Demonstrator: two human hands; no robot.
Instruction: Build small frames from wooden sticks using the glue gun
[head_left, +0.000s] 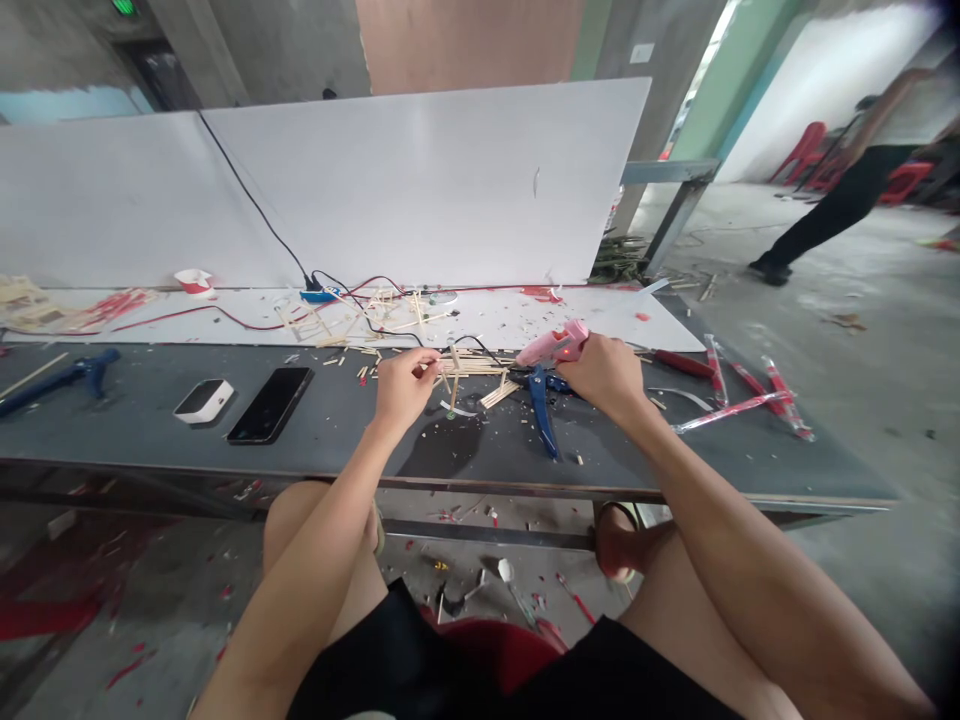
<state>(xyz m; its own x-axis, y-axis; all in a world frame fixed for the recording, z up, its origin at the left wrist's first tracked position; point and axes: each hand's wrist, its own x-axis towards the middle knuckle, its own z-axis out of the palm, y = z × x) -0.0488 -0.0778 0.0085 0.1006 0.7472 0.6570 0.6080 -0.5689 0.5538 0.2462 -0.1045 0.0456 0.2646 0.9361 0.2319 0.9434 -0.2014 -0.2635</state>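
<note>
My right hand (606,378) is wrapped round a pink hot glue gun (551,345), its nozzle pointing left. My left hand (405,387) is closed in a pinch on a small piece made of thin wooden sticks (453,392), partly hidden at the fingertips. A gap lies between the nozzle and that piece. Behind both hands, many loose wooden sticks (480,363) lie in a pile on the dark table. Below the glue gun rests a pair of blue-handled pliers (541,412), beside a few short sticks (499,393).
A black phone (271,405), a white box-shaped device (203,400) and a blue tool (67,380) lie to the left. Red-and-clear plastic packets (750,395) lie right. Cables run to a blue power strip (321,295). A white board (420,190) stands behind; a person walks at right.
</note>
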